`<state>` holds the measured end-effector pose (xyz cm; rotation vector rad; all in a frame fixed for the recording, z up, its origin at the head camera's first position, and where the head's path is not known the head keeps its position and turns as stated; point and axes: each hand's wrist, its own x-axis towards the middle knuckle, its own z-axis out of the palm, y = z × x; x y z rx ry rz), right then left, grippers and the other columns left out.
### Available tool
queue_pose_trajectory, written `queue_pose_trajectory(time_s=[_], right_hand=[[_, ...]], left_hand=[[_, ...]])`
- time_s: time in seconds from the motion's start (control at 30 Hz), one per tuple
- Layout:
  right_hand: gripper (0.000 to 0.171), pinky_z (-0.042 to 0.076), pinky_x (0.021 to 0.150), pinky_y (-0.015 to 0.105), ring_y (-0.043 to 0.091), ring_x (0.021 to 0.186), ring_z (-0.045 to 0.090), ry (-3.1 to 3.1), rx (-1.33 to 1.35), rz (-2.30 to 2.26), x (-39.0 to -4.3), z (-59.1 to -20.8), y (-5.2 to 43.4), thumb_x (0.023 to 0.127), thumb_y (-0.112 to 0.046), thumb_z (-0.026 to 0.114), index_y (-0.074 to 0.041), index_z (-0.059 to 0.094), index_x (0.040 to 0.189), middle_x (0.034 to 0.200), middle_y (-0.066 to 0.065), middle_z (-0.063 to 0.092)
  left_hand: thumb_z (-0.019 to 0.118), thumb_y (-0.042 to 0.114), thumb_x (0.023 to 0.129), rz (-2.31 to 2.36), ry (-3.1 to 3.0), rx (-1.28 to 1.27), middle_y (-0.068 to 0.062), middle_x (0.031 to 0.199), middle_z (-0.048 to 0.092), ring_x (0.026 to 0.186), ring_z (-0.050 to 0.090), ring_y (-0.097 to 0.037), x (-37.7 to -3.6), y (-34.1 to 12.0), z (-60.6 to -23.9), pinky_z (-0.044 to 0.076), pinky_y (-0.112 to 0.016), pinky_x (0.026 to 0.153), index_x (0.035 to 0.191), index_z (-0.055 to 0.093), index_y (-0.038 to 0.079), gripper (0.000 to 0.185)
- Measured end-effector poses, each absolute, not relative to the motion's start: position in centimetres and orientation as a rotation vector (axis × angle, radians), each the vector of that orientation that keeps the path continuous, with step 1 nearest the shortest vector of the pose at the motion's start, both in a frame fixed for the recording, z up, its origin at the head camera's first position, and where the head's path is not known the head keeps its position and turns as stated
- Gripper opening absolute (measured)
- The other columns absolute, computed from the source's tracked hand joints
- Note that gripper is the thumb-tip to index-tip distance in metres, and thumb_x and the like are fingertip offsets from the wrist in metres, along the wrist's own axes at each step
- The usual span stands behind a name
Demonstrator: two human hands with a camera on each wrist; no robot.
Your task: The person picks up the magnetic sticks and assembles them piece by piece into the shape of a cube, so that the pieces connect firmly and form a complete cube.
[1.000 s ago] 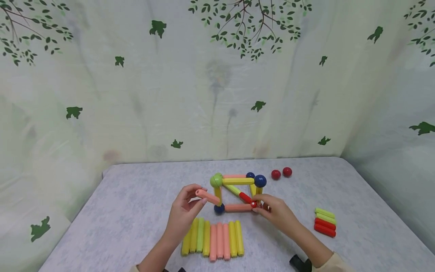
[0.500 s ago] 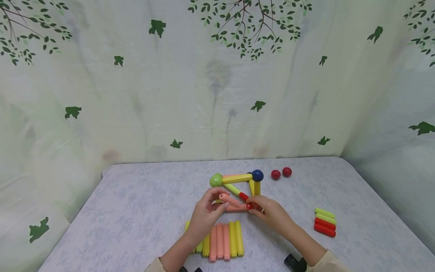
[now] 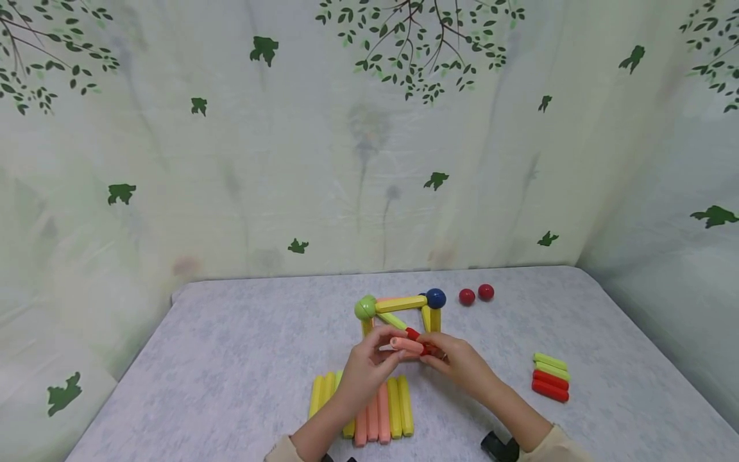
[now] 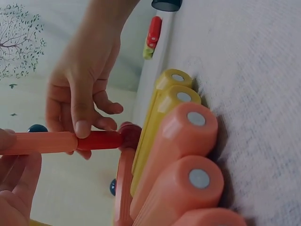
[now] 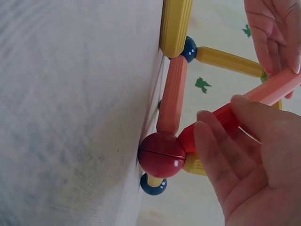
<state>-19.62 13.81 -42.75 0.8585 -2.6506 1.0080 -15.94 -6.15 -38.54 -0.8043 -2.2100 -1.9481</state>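
Note:
In the head view my left hand [image 3: 369,359] pinches a pink magnetic rod [image 3: 407,345] between thumb and fingers. My right hand [image 3: 462,362] holds a short red rod [image 4: 99,140], its thumb near the joint where the pink rod's end meets the red one. At its lower end the red rod joins a red ball [image 5: 162,155], which also bears a pink rod [image 5: 172,96] lying low along the table. Behind the hands stands the rod-and-ball frame, with a green ball [image 3: 365,307], a blue ball [image 3: 435,298] and a yellow rod [image 3: 401,303] between them. The hands hide its lower front.
A row of yellow, green and pink rods [image 3: 383,414] lies in front of the frame, partly behind the left forearm. Two red balls [image 3: 476,294] sit at the back right. Short green and red rods [image 3: 550,377] lie stacked side by side farther right. A leaf-print curtain [image 3: 242,160] hangs behind.
My left hand has moved right with the pink rod, bringing it end to end with the red rod. The right hand has shifted slightly left, and the frame's blue-ball corner with it.

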Motion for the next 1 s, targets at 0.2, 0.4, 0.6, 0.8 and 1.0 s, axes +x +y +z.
queue_pose_trajectory(time_s=[0.2, 0.4, 0.6, 0.8, 1.0], right_hand=[[0.030, 0.047, 0.072, 0.018, 0.006, 0.080, 0.056, -2.616, 0.915, 1.109, -19.7, -42.6, 13.5, 0.078, -0.011, 0.069, -0.012, 0.062, 0.107, 0.096, -0.005, 0.061], [0.029, 0.048, 0.068, 0.019, 0.007, 0.075, 0.052, -2.645, 0.884, 1.088, -19.9, -42.4, 13.3, 0.079, -0.016, 0.069, -0.013, 0.063, 0.107, 0.094, -0.007, 0.061], [0.028, 0.048, 0.070, 0.022, 0.007, 0.076, 0.052, -2.640, 0.840, 1.074, -20.0, -42.5, 12.7, 0.081, -0.020, 0.067, -0.010, 0.064, 0.108, 0.097, -0.004, 0.062], [0.023, 0.046, 0.063, 0.022, 0.007, 0.070, 0.049, -2.595, 0.741, 1.019, -20.3, -42.5, 11.7, 0.080, -0.018, 0.068, -0.013, 0.064, 0.103, 0.088, -0.007, 0.061], [0.021, 0.045, 0.061, 0.021, 0.006, 0.067, 0.049, -2.604, 0.618, 0.962, -20.5, -42.3, 10.5, 0.080, -0.019, 0.069, -0.012, 0.064, 0.100, 0.083, -0.007, 0.060]], left_hand=[[0.061, 0.016, 0.087, -1.480, -2.147, -0.973, -0.004, 0.110, 0.055, 0.101, 0.052, -0.018, -17.2, -7.1, -39.8, 0.046, -0.029, 0.081, 0.113, 0.054, 0.010, 0.028], [0.055, 0.022, 0.090, -1.030, -2.118, -0.825, -0.007, 0.116, 0.049, 0.109, 0.042, -0.023, -20.0, -8.9, -38.1, 0.034, -0.043, 0.090, 0.116, 0.051, 0.007, 0.030], [0.047, 0.030, 0.094, -1.237, -2.530, -0.769, -0.005, 0.124, 0.046, 0.111, 0.043, -0.019, -21.9, -9.5, -37.4, 0.040, -0.040, 0.087, 0.125, 0.048, 0.011, 0.037], [0.044, 0.029, 0.095, -1.306, -2.589, -0.787, -0.002, 0.113, 0.050, 0.097, 0.048, -0.014, -22.4, -9.5, -37.7, 0.044, -0.034, 0.076, 0.113, 0.054, 0.012, 0.027], [0.046, 0.026, 0.095, -1.456, -2.548, -0.807, -0.003, 0.111, 0.050, 0.091, 0.048, -0.017, -22.5, -9.5, -37.9, 0.042, -0.036, 0.075, 0.110, 0.055, 0.012, 0.023]])
